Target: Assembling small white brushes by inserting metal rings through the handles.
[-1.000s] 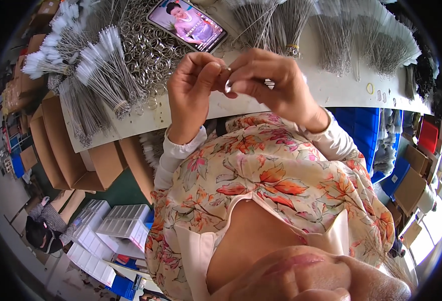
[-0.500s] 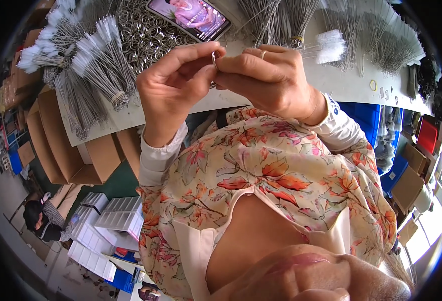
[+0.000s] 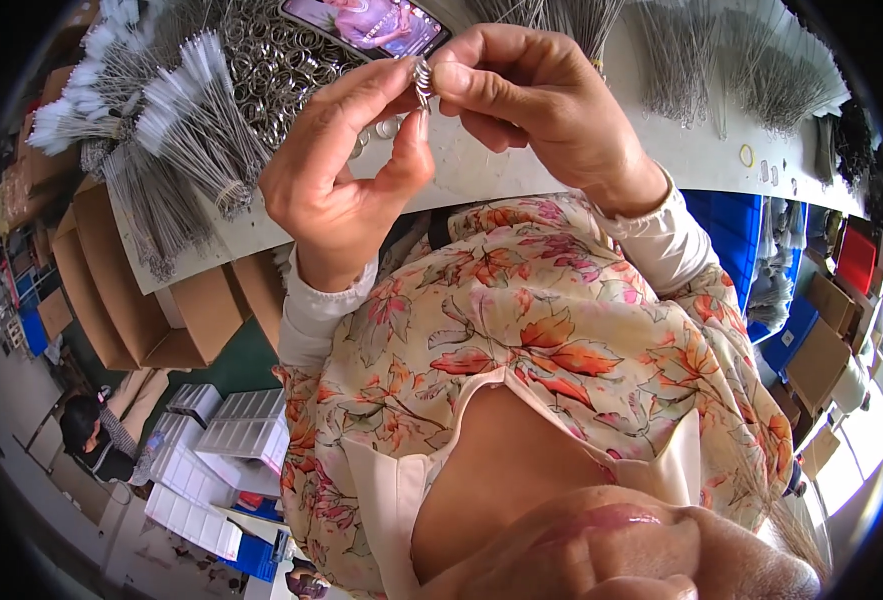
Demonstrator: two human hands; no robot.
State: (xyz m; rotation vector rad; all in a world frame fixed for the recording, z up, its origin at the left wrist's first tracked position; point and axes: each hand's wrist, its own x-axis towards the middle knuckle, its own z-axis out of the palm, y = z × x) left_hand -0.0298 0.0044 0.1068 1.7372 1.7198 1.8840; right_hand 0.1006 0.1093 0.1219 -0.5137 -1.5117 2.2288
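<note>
Metal rings (image 3: 422, 82): short cluster, long axis fore-aft, between both hands. Left hand (image 3: 333, 170) pinches it thumb-to-forefinger; right hand (image 3: 551, 105), half-curled, touches its right side, grip unclear.

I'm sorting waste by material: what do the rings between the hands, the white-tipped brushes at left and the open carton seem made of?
Rings: probably steel or plated metal, polished, by their silvery glints.
Brushes: grey stems look like metal wire; white bristles, perhaps nylon, look fine and fuzzy.
Carton: likely cardboard, matt, by its brown panels.
</note>
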